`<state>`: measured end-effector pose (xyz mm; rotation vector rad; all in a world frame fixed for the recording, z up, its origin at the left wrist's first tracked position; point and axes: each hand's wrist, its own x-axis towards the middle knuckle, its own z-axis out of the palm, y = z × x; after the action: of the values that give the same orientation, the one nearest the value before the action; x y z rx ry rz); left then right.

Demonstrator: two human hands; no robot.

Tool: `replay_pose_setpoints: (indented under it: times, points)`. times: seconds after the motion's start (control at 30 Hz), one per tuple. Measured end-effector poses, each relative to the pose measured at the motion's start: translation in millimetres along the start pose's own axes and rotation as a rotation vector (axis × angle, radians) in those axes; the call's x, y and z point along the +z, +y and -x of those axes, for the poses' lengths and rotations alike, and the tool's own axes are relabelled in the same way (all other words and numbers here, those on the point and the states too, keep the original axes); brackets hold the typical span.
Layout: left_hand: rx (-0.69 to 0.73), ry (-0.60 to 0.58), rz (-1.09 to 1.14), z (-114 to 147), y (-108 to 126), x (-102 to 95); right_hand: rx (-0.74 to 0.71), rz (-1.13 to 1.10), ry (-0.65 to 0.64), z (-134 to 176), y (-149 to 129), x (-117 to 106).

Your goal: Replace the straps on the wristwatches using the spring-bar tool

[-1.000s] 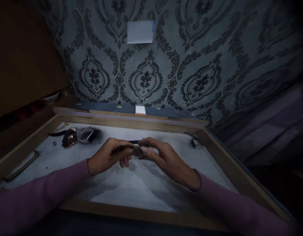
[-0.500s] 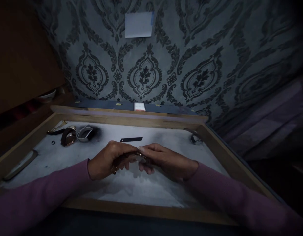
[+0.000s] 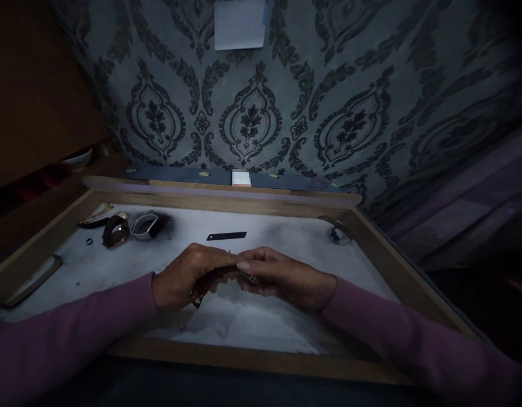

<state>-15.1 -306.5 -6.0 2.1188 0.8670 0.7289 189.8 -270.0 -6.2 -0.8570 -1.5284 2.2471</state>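
Observation:
My left hand (image 3: 186, 277) and my right hand (image 3: 286, 274) meet over the white floor of a shallow wooden tray (image 3: 244, 359). Between them they grip what looks like a gold-coloured wristwatch (image 3: 197, 298). Its shiny band hangs below my left palm, and a rounded metal edge shows under my right thumb. My fingers hide most of it. Just beyond my hands lies a flat dark blade (image 3: 227, 236) with a hole at one end.
Toward the left back of the tray lie a brown-strapped watch (image 3: 115, 232), a grey-strapped watch (image 3: 145, 226), a gold-and-black piece (image 3: 95, 219) and a small dark ring (image 3: 89, 241). A curved strap (image 3: 34, 282) rests at far left, another watch (image 3: 339, 234) at right. Patterned wallpaper (image 3: 250, 121) rises behind.
My fingers have shifted slightly on the wristwatch, and more of its band hangs under my left hand. My right fingers have curled in closer. The camera's view has moved a little.

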Motion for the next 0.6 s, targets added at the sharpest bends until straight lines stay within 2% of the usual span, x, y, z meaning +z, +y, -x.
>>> replay_pose_setpoints:
  times: [0.2, 0.37, 0.47, 0.6]
  points:
    - [0.047, -0.022, -0.019, 0.2, -1.2, 0.9, -0.029, -0.016, 0.014, 0.2, -1.4, 3.2]
    - [-0.038, -0.109, 0.029, 0.3, -2.3, 2.1, -0.058, 0.018, 0.028, -0.4, -2.2, 3.8]
    - [-0.087, -0.123, 0.146, 0.1, -1.3, 2.4, -0.06, 0.018, 0.024, -1.0, -1.8, 3.8]
    - [-0.109, -0.122, 0.202, -0.2, -0.8, 2.7, -0.006, -0.033, 0.089, -1.9, -0.7, 3.5]
